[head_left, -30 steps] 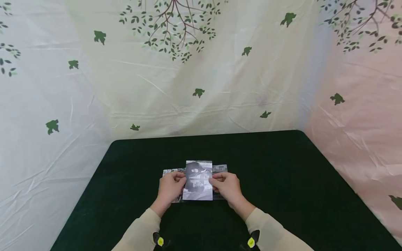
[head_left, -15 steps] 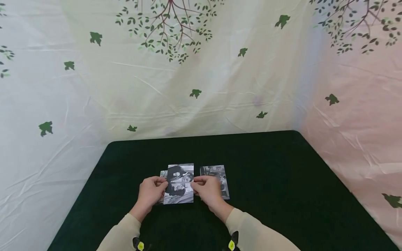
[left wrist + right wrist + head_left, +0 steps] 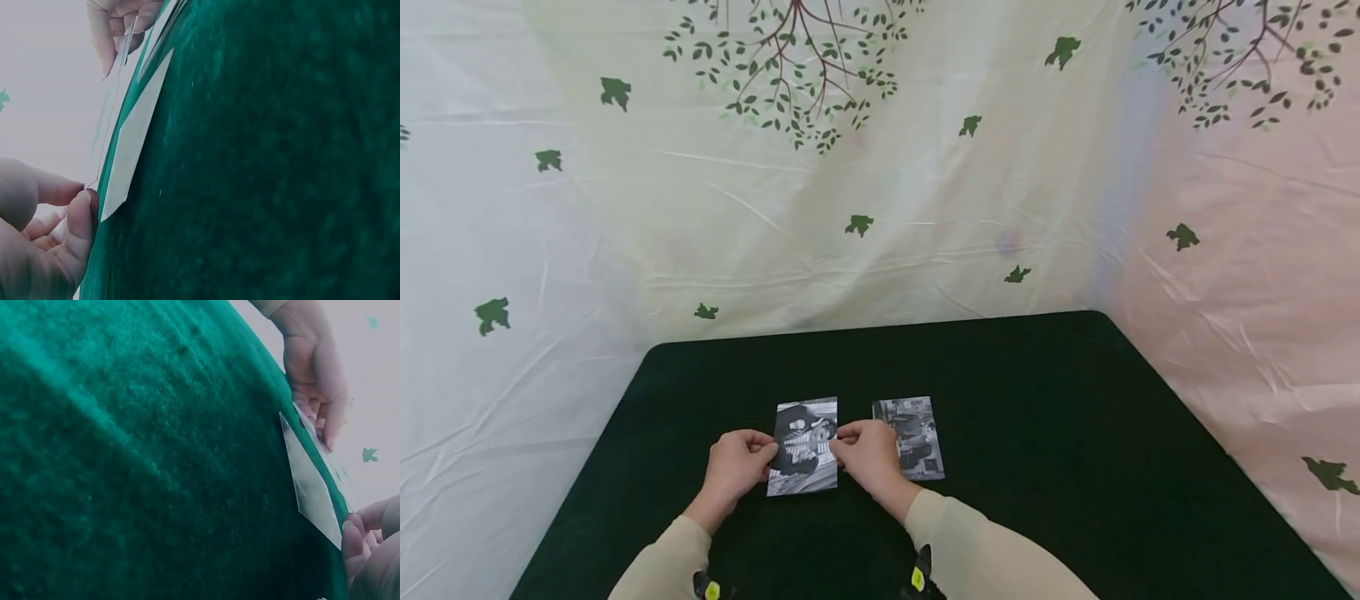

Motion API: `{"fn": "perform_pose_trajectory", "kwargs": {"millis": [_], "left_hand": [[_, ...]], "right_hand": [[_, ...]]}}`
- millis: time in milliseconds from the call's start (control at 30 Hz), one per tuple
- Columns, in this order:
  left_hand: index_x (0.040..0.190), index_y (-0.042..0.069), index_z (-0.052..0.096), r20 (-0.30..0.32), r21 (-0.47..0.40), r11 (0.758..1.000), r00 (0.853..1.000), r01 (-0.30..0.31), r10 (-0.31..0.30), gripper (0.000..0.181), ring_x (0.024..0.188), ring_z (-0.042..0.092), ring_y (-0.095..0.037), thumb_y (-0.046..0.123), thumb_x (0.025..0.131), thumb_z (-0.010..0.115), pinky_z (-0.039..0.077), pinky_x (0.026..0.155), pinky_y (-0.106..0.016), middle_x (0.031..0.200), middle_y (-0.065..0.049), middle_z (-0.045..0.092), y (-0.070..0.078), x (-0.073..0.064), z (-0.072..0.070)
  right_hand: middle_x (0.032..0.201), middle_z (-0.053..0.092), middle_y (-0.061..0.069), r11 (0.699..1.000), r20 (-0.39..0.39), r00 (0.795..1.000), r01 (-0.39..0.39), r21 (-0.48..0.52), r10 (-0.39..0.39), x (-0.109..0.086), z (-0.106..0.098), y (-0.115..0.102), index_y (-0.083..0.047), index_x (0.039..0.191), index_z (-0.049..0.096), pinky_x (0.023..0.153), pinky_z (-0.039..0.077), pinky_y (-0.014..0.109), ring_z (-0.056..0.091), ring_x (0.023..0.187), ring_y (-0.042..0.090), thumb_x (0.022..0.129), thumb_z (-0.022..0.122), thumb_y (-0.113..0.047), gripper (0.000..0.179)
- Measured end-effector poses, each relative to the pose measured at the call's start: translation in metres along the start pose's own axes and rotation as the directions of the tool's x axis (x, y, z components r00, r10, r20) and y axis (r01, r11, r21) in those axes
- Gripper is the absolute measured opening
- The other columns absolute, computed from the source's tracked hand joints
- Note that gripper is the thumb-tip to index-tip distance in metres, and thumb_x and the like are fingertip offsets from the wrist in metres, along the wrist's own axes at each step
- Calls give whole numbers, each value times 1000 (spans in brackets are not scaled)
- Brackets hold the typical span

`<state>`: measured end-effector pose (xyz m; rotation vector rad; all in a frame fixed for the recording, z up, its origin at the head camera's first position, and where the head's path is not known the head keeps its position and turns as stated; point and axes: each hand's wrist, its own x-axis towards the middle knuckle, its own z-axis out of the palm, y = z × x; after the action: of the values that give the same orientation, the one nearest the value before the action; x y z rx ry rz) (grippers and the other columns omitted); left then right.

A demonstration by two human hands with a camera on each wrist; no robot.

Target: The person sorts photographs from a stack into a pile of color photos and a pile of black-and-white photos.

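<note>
A black-and-white photo print (image 3: 802,447) is held between both hands, pinched at its side edges. My left hand (image 3: 735,468) grips its left edge with thumb and fingers, and my right hand (image 3: 872,457) its right edge. In the left wrist view the held print (image 3: 111,119) is raised and tilted above a pale flat print (image 3: 134,137) on the green cloth. That lower print is hidden behind the held one in the head view. A second black-and-white print (image 3: 919,437) lies to the right, its left side partly covered by my right hand.
A dark green cloth-covered table (image 3: 1037,417) spreads out around the prints. Behind it hangs a pale curtain (image 3: 925,183) printed with leaves and branches, turning pinkish at the right.
Both hands have carried the held print leftward from the middle, off the right print and over the left one, which it now covers. The glare on its face has faded, so its picture shows.
</note>
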<state>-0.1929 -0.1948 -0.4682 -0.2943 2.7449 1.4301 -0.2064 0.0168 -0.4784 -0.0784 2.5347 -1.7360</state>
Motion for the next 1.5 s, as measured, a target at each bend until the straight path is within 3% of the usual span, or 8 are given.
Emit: {"fn": "perform_pose_trajectory", "kwargs": {"millis": [267,600,1033,1500], "left_hand": [[99,0,69,22,41,999,1000,2,-3,17,61,58,-16,14,90,66,50,56,-30,77,-6,63,-4,5,-4],[97,1,70,22,86,996,1000,-1,-1,16,61,57,-16,14,90,67,48,56,-31,73,-5,62,-6,7,-3],[95,2,70,22,107,994,1000,13,-16,14,61,57,-16,14,89,67,47,55,-31,73,-5,61,-6,6,-3],[95,3,70,26,115,993,999,34,-37,15,61,57,-16,16,88,69,47,56,-30,75,-4,62,-7,5,-2]], "right_hand": [[66,65,-5,994,-16,1000,10,-109,-12,5,8,-1,-5,93,74,51,49,25,60,54,7,82,72,-10,12],[74,69,-4,972,-51,997,38,-232,-51,3,12,1,-8,86,75,57,50,24,60,63,4,80,75,-12,7],[71,67,-4,977,-40,999,19,-211,-28,3,13,0,-6,89,74,52,49,24,59,55,4,81,74,-10,9],[73,67,-4,968,-54,998,25,-250,-40,4,16,5,-8,87,75,57,50,25,58,62,5,81,74,-11,7]]}}
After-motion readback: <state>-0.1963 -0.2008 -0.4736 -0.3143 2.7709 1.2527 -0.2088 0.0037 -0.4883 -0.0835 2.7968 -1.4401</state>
